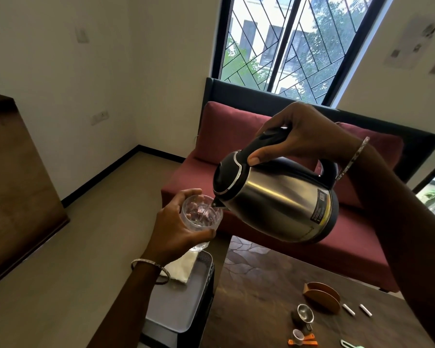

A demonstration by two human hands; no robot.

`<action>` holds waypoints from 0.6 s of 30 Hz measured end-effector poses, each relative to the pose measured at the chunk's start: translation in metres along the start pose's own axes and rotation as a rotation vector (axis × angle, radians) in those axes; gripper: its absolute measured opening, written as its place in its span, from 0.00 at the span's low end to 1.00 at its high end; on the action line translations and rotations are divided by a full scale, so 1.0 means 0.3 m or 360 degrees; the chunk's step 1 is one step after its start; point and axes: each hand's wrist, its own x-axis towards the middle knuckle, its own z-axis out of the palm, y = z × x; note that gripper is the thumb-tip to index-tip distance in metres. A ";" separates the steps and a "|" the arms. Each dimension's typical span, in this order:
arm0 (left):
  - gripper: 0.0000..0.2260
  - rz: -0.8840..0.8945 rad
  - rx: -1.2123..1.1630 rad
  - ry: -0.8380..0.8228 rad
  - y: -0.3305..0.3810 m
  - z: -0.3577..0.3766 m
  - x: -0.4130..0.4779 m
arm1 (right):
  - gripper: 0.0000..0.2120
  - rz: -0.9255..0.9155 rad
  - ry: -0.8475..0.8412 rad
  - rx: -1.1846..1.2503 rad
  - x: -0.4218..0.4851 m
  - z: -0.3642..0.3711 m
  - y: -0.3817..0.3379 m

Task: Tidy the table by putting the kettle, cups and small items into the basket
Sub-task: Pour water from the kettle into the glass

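Above the left end of the table [249, 285], the right hand [294, 136] grips the tilted kettle [274, 204], spout at the cup [201, 214] clasped in the left hand [176, 232]. The basket [171, 312] beside the table shows only a napkin [181, 270]; strainer [305, 313] and spoons [299, 337] lie on the table, unpacked.

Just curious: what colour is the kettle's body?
The kettle body is shiny silver; head view.

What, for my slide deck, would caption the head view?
Right hand tilts the steel kettle, pouring into a glass gripped by the left hand.
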 end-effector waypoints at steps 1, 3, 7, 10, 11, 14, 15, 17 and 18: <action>0.37 -0.0001 0.0003 0.0003 0.001 0.000 -0.002 | 0.22 -0.0002 -0.0005 -0.0009 -0.002 0.001 -0.001; 0.37 0.0001 0.0003 0.0006 0.004 0.001 -0.006 | 0.22 0.0006 -0.0015 -0.0017 -0.004 0.000 -0.005; 0.37 0.0006 -0.0001 0.0013 0.007 0.007 -0.014 | 0.21 0.0014 -0.0020 -0.0042 -0.010 -0.001 -0.006; 0.38 0.0004 -0.0006 0.0011 0.010 0.014 -0.016 | 0.20 0.0013 -0.0024 -0.0031 -0.018 -0.005 -0.009; 0.38 0.0004 -0.0007 0.0009 0.011 0.016 -0.018 | 0.20 0.0012 -0.0023 -0.0032 -0.020 -0.006 -0.010; 0.37 0.0008 -0.0012 0.0017 0.011 0.022 -0.021 | 0.19 0.0009 -0.0026 -0.0056 -0.023 -0.010 -0.013; 0.37 0.0009 -0.0010 0.0019 0.011 0.023 -0.023 | 0.19 0.0008 -0.0030 -0.0056 -0.024 -0.012 -0.014; 0.37 0.0010 -0.0006 0.0020 0.013 0.027 -0.023 | 0.20 0.0006 -0.0036 -0.0056 -0.027 -0.017 -0.016; 0.37 0.0012 -0.0003 0.0017 0.015 0.028 -0.023 | 0.20 0.0004 -0.0038 -0.0056 -0.028 -0.019 -0.018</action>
